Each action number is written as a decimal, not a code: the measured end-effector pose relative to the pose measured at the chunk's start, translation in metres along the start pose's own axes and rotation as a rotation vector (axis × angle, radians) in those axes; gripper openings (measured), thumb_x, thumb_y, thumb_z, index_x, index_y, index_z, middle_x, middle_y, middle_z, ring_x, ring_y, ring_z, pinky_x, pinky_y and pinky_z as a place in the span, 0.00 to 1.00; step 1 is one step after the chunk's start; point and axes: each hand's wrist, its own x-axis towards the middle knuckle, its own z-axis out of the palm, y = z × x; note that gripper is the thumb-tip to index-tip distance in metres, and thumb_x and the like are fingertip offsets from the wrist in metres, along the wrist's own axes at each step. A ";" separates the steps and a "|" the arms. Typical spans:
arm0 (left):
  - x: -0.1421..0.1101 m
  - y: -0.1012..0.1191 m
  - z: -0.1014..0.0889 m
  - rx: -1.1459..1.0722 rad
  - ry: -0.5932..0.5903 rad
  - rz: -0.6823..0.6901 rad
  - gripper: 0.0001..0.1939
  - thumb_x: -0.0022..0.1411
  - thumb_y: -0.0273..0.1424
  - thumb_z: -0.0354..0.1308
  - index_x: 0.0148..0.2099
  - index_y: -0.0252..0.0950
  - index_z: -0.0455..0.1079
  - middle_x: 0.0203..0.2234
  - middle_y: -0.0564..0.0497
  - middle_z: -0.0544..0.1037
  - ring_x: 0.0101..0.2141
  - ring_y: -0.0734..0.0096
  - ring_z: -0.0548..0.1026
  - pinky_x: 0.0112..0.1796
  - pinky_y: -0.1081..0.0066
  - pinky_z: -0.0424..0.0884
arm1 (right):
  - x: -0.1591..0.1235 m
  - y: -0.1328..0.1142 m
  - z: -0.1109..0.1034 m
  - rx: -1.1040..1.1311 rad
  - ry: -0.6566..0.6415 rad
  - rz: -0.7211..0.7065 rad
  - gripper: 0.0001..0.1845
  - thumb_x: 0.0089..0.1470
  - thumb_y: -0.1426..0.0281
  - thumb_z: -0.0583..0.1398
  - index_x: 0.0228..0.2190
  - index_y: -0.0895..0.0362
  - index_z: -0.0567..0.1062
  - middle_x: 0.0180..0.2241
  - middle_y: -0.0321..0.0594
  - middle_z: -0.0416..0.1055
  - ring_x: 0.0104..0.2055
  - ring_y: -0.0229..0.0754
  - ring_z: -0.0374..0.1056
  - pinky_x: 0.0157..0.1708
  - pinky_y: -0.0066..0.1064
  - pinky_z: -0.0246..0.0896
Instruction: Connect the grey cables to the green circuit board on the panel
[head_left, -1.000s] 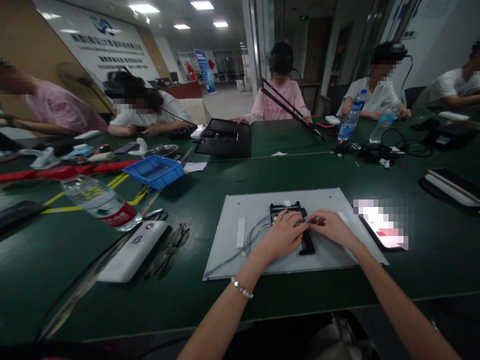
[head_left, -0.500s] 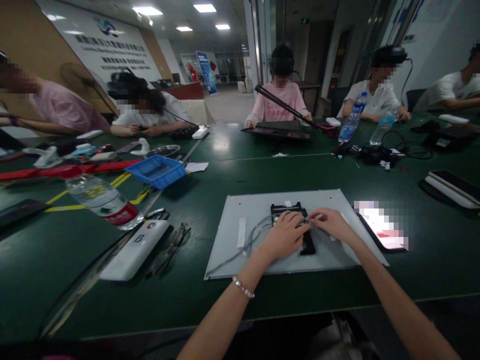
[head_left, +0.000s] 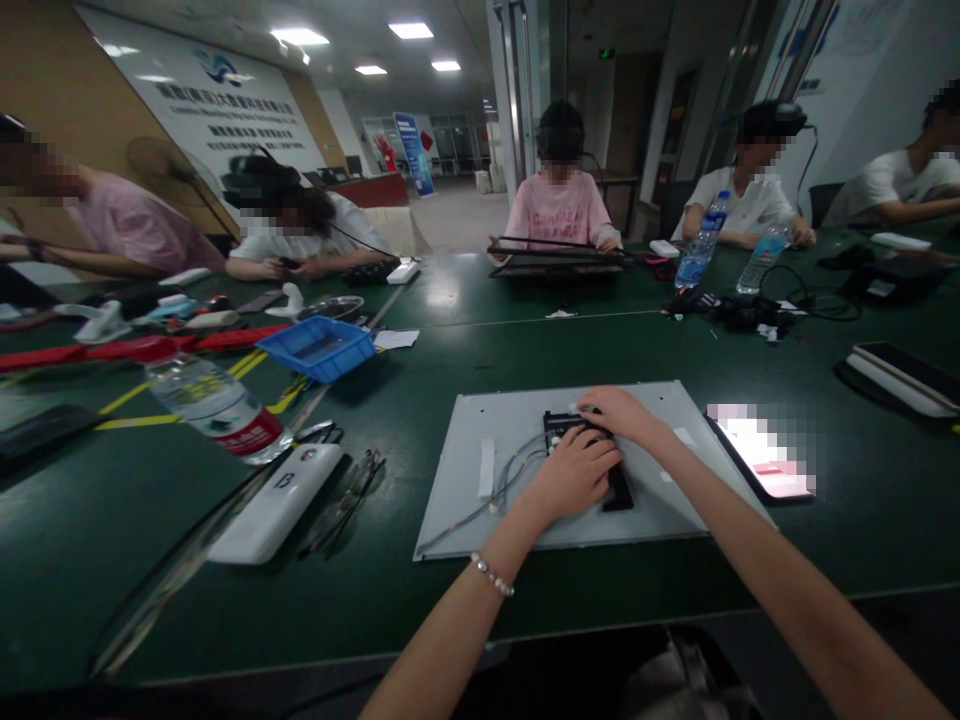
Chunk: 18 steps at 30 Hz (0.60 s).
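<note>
A pale grey panel (head_left: 457, 480) lies on the green table in front of me. On it sits a black plastic frame part (head_left: 618, 492), partly covered by my hands. My left hand (head_left: 574, 472) rests over the middle of this part with its fingers laid out flat. At the part's far edge, the bent fingers of my right hand (head_left: 621, 412) come together beside a small white tab (head_left: 574, 408). What they grip there is too small to tell. Thin grey cables (head_left: 504, 482) loop from the part across the panel, near a white strip (head_left: 487, 468).
A lit phone (head_left: 765, 455) lies right of the panel. To the left are a white power bank (head_left: 276, 505), eyeglasses (head_left: 345, 505), a tilted water bottle (head_left: 217, 410) and a blue tray (head_left: 319, 350). Across the table, a person (head_left: 559, 210) handles a dark flat panel (head_left: 559, 262).
My right hand has moved left and away from me, from the part's right side to its far edge. My left hand stays on the part. The person opposite has lowered a long dark bar.
</note>
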 end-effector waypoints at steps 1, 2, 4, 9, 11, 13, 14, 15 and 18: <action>0.000 0.000 0.001 0.007 0.001 0.003 0.14 0.62 0.28 0.49 0.50 0.39 0.65 0.48 0.49 0.69 0.51 0.61 0.62 0.55 0.58 0.52 | 0.001 -0.002 0.001 -0.024 -0.007 0.002 0.10 0.56 0.69 0.57 0.36 0.55 0.77 0.40 0.45 0.75 0.45 0.45 0.68 0.45 0.31 0.58; 0.000 0.000 0.001 0.015 0.002 0.005 0.14 0.62 0.28 0.49 0.50 0.39 0.65 0.48 0.49 0.69 0.51 0.61 0.62 0.55 0.58 0.52 | 0.002 -0.005 0.001 -0.052 -0.018 0.007 0.10 0.56 0.69 0.56 0.36 0.55 0.77 0.39 0.45 0.75 0.44 0.44 0.68 0.44 0.29 0.58; 0.000 0.000 0.002 0.029 -0.001 0.010 0.14 0.62 0.28 0.50 0.50 0.38 0.65 0.47 0.49 0.69 0.51 0.61 0.62 0.54 0.58 0.52 | 0.002 -0.012 -0.001 -0.113 -0.051 0.029 0.11 0.58 0.69 0.55 0.35 0.56 0.77 0.37 0.45 0.75 0.43 0.43 0.68 0.43 0.28 0.57; 0.001 0.000 0.002 0.031 -0.004 0.007 0.13 0.61 0.29 0.50 0.49 0.38 0.65 0.47 0.48 0.69 0.50 0.61 0.63 0.54 0.58 0.53 | 0.000 -0.021 -0.002 -0.209 -0.077 0.051 0.13 0.60 0.70 0.52 0.36 0.58 0.76 0.37 0.45 0.74 0.43 0.41 0.68 0.42 0.26 0.56; 0.001 0.000 0.001 0.021 -0.001 0.000 0.13 0.62 0.29 0.50 0.49 0.38 0.65 0.47 0.48 0.69 0.50 0.61 0.63 0.54 0.58 0.53 | -0.001 -0.022 -0.001 -0.208 -0.053 0.053 0.13 0.60 0.69 0.52 0.36 0.57 0.76 0.37 0.45 0.74 0.43 0.41 0.68 0.41 0.26 0.57; 0.000 0.000 0.001 0.011 0.002 -0.006 0.13 0.62 0.29 0.50 0.49 0.39 0.65 0.48 0.48 0.69 0.50 0.60 0.63 0.54 0.58 0.53 | -0.003 -0.020 0.000 -0.190 -0.031 0.056 0.13 0.60 0.69 0.52 0.36 0.56 0.76 0.37 0.44 0.74 0.43 0.41 0.68 0.41 0.26 0.57; 0.000 0.000 0.001 0.006 0.003 -0.007 0.14 0.62 0.29 0.49 0.50 0.39 0.65 0.48 0.48 0.68 0.50 0.60 0.63 0.54 0.58 0.53 | -0.004 -0.019 0.001 -0.178 -0.021 0.056 0.13 0.60 0.69 0.52 0.36 0.56 0.76 0.37 0.43 0.74 0.43 0.41 0.68 0.41 0.26 0.57; 0.000 0.000 0.001 0.001 0.004 -0.007 0.14 0.62 0.29 0.49 0.50 0.39 0.65 0.48 0.48 0.68 0.50 0.60 0.62 0.54 0.57 0.53 | -0.005 -0.017 0.002 -0.165 -0.012 0.056 0.13 0.60 0.69 0.52 0.36 0.56 0.77 0.37 0.43 0.74 0.43 0.41 0.68 0.42 0.26 0.57; 0.000 0.001 0.001 -0.014 0.005 -0.007 0.15 0.62 0.28 0.49 0.51 0.39 0.64 0.48 0.48 0.69 0.51 0.60 0.62 0.54 0.57 0.52 | -0.009 -0.012 0.007 -0.117 0.029 0.057 0.13 0.60 0.69 0.53 0.37 0.55 0.77 0.38 0.43 0.75 0.43 0.40 0.68 0.42 0.27 0.57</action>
